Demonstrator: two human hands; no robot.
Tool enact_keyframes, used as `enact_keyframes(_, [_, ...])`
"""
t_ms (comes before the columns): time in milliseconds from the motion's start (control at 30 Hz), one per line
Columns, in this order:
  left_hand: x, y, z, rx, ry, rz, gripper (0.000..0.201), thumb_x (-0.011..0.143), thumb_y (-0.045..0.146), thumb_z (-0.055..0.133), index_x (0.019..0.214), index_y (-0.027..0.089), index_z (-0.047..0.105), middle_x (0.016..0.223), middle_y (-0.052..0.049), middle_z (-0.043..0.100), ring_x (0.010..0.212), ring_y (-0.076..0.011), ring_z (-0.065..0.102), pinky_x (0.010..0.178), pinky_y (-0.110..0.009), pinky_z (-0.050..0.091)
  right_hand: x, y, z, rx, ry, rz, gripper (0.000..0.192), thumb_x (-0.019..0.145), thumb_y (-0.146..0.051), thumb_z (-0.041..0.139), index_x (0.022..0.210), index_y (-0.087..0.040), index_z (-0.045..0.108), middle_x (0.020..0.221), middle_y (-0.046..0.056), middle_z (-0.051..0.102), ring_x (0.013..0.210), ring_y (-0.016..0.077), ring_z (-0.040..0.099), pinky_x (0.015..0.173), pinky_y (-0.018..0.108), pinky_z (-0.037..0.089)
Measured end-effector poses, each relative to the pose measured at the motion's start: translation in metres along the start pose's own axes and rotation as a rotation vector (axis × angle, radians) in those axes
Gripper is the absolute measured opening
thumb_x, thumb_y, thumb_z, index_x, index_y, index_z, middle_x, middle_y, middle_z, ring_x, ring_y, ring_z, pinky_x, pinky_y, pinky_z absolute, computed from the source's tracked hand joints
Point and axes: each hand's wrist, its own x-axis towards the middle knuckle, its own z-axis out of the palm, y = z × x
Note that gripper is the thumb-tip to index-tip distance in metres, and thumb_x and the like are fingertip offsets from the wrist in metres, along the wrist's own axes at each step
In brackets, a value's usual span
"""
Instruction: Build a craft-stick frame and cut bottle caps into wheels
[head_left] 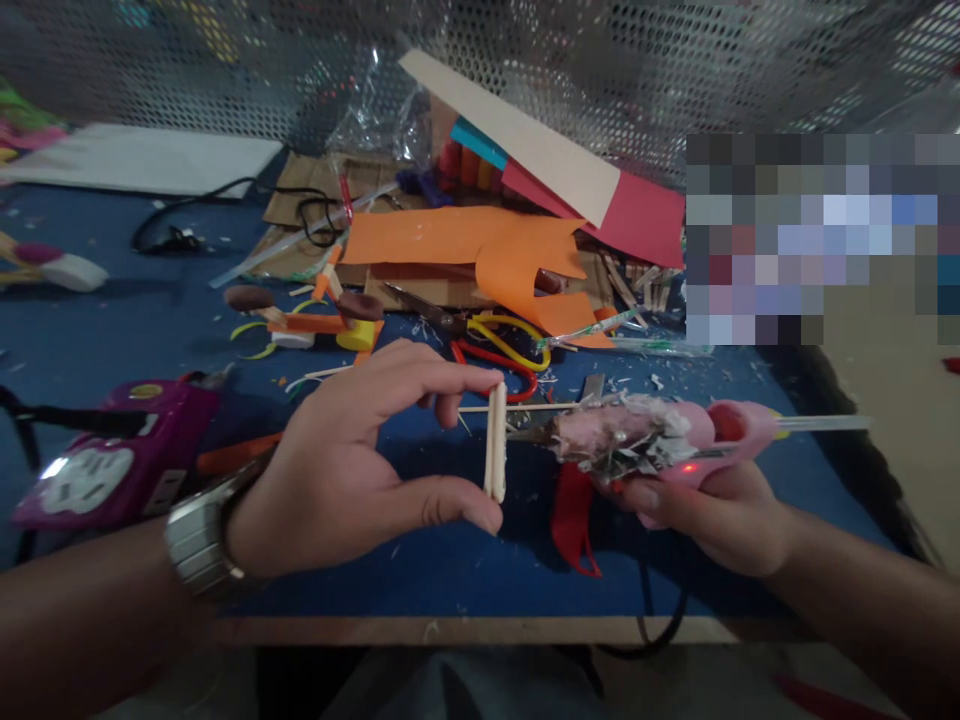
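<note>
Fingers of the left hand pinch a pair of upright wooden sticks between forefinger on top and thumb below, above the blue table. Just right of them, the pink glue gun points its crusted nozzle at the sticks, with the right hand wrapped closed around its grip. Behind lie scissors and orange paper.

Scissors behind stick bundle, glue gun perhaps touching it
</note>
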Motion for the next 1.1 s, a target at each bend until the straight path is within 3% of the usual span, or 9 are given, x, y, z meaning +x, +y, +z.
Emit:
enact_keyframes(100, [0.000, -0.002, 0.001, 0.013, 0.005, -0.009, 0.065, 0.076, 0.067, 0.095, 0.129, 0.033, 0.081, 0.095, -0.002, 0.072, 0.089, -0.0237, 0.068, 0.088, -0.042, 0.057, 0.005, -0.004, 0.001, -0.060, -0.057, -0.090, 0.039, 0.101, -0.026, 0.078, 0.138, -0.035, 0.083, 0.113, 0.007, 0.087, 0.091, 0.0256, 0.083, 0.079, 0.031, 0.070])
enact_keyframes(200, [0.002, -0.003, 0.001, 0.029, 0.023, -0.032, 0.064, 0.077, 0.069, 0.094, 0.127, 0.032, 0.081, 0.094, -0.003, 0.073, 0.086, -0.0245, 0.068, 0.087, -0.042, 0.058, 0.008, -0.005, 0.001, -0.083, -0.090, -0.116, 0.039, 0.101, -0.027, 0.076, 0.138, -0.038, 0.083, 0.128, 0.007, 0.085, 0.114, 0.0297, 0.082, 0.103, 0.038, 0.067])
enact_keyframes(267, [0.002, -0.004, 0.001, 0.040, 0.031, -0.053, 0.064, 0.077, 0.070, 0.094, 0.128, 0.032, 0.082, 0.093, -0.003, 0.073, 0.084, -0.0248, 0.068, 0.084, -0.042, 0.057, 0.005, -0.003, 0.001, -0.065, -0.080, -0.098, 0.038, 0.100, -0.029, 0.078, 0.137, -0.038, 0.084, 0.122, 0.007, 0.085, 0.105, 0.0291, 0.082, 0.100, 0.039, 0.068])
enact_keyframes(367, [0.003, -0.006, 0.000, 0.057, 0.034, -0.080, 0.064, 0.079, 0.069, 0.094, 0.129, 0.031, 0.081, 0.094, -0.004, 0.072, 0.083, -0.0243, 0.067, 0.081, -0.042, 0.055, -0.003, 0.003, 0.002, 0.022, -0.038, -0.031, 0.025, 0.098, -0.029, 0.080, 0.122, -0.034, 0.088, 0.096, 0.006, 0.083, 0.076, 0.0232, 0.075, 0.079, 0.035, 0.068])
enact_keyframes(467, [0.003, -0.010, 0.000, 0.049, 0.048, -0.095, 0.062, 0.081, 0.065, 0.094, 0.131, 0.030, 0.080, 0.097, -0.005, 0.072, 0.086, -0.0243, 0.067, 0.080, -0.040, 0.055, -0.007, 0.007, 0.002, 0.164, 0.049, 0.076, 0.012, 0.097, -0.038, 0.082, 0.098, -0.026, 0.083, 0.079, 0.003, 0.074, 0.064, 0.0184, 0.066, 0.057, 0.028, 0.056])
enact_keyframes(633, [0.005, -0.016, 0.002, 0.032, 0.091, -0.075, 0.062, 0.084, 0.061, 0.093, 0.133, 0.027, 0.078, 0.097, -0.004, 0.071, 0.086, -0.0225, 0.066, 0.082, -0.038, 0.055, 0.007, -0.004, -0.001, 0.318, 0.113, 0.113, 0.039, 0.093, -0.058, 0.078, 0.096, -0.020, 0.074, 0.080, 0.005, 0.069, 0.060, 0.0178, 0.059, 0.057, 0.033, 0.051])
enact_keyframes(767, [0.007, -0.016, 0.003, 0.036, 0.123, -0.070, 0.060, 0.086, 0.061, 0.091, 0.131, 0.022, 0.078, 0.096, -0.005, 0.072, 0.085, -0.0210, 0.066, 0.079, -0.035, 0.055, 0.006, -0.017, -0.014, 0.250, 0.311, 0.224, 0.047, 0.085, -0.059, 0.092, 0.105, -0.020, 0.075, 0.089, 0.005, 0.073, 0.068, 0.0190, 0.067, 0.057, 0.030, 0.057])
enact_keyframes(933, [0.006, -0.014, 0.003, 0.020, 0.141, -0.048, 0.063, 0.086, 0.064, 0.090, 0.132, 0.022, 0.078, 0.099, -0.006, 0.074, 0.089, -0.0226, 0.068, 0.081, -0.036, 0.057, -0.032, -0.010, -0.041, 0.180, 0.716, 0.356, 0.051, 0.070, -0.057, 0.104, 0.097, -0.021, 0.080, 0.085, 0.005, 0.076, 0.071, 0.0195, 0.071, 0.065, 0.031, 0.066])
enact_keyframes(1100, [0.006, -0.014, 0.004, 0.032, 0.127, -0.004, 0.061, 0.087, 0.064, 0.089, 0.128, 0.022, 0.078, 0.099, -0.007, 0.075, 0.089, -0.0234, 0.069, 0.082, -0.038, 0.057, -0.073, 0.000, -0.058, 0.110, 0.851, 0.371, 0.042, 0.070, -0.052, 0.105, 0.093, -0.025, 0.082, 0.080, 0.006, 0.077, 0.065, 0.0213, 0.071, 0.057, 0.028, 0.065])
